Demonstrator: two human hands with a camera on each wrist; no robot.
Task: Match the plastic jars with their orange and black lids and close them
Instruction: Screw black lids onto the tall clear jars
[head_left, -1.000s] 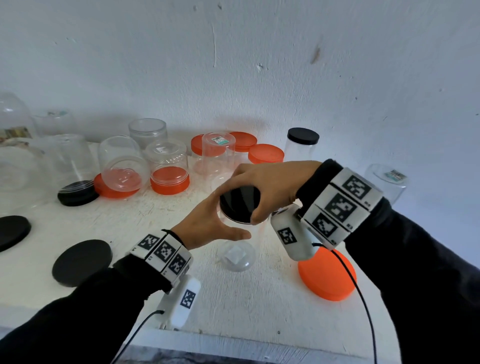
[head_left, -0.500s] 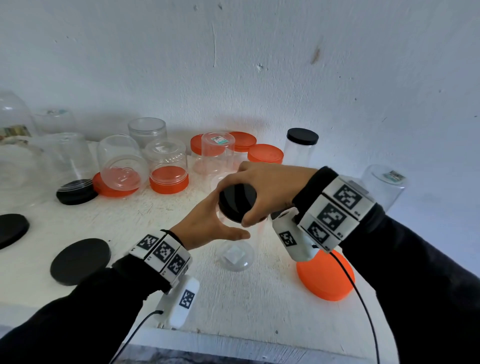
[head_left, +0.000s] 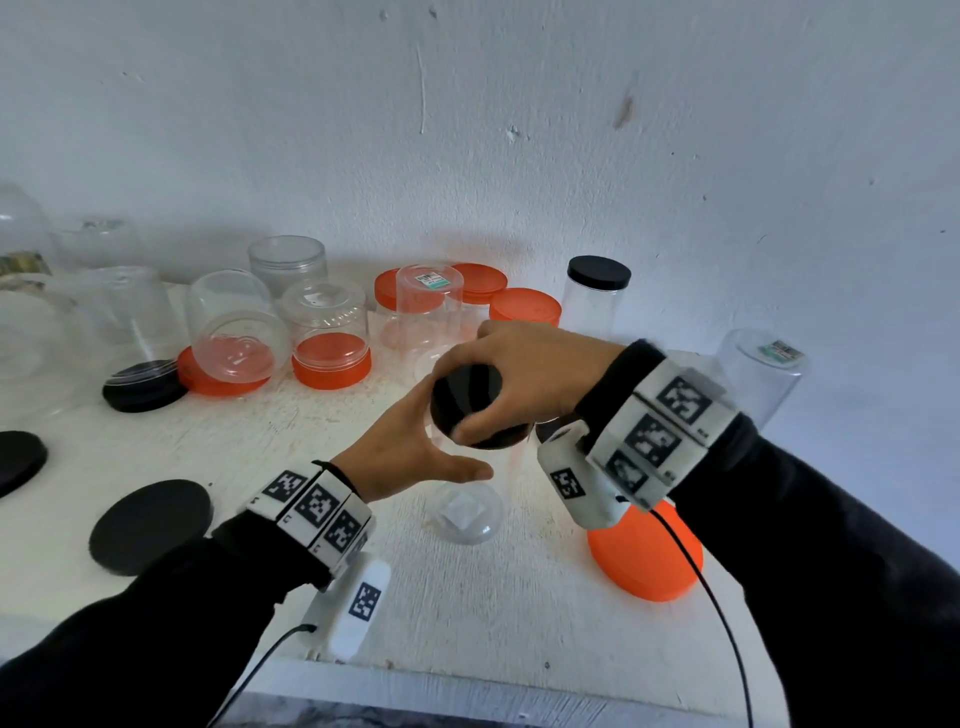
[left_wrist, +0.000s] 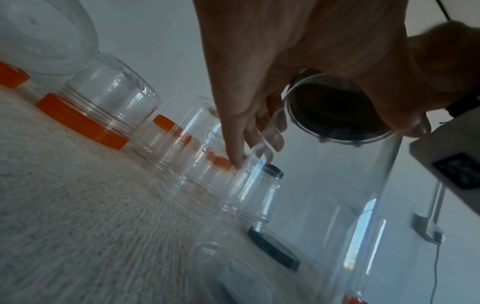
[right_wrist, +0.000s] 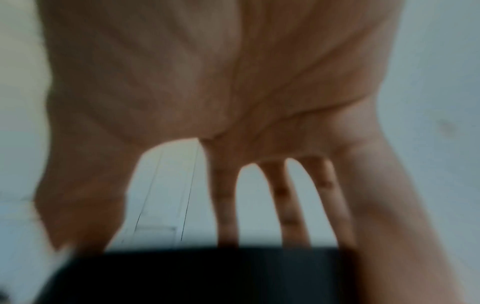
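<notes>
While the left hand (head_left: 408, 457) wraps the clear jar (head_left: 467, 512), the right hand (head_left: 530, 369) above grips its black lid (head_left: 462, 400); a firm twist likely follows.

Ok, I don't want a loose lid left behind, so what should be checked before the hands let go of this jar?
1. The black lid sits on the mouth of the tall clear jar: ok.
2. The right hand grips the lid: ok.
3. The left hand holds the jar's wall: ok.
4. The jar stands upright on the white table: ok.
5. The lid is screwed fully tight: cannot tell.
</notes>
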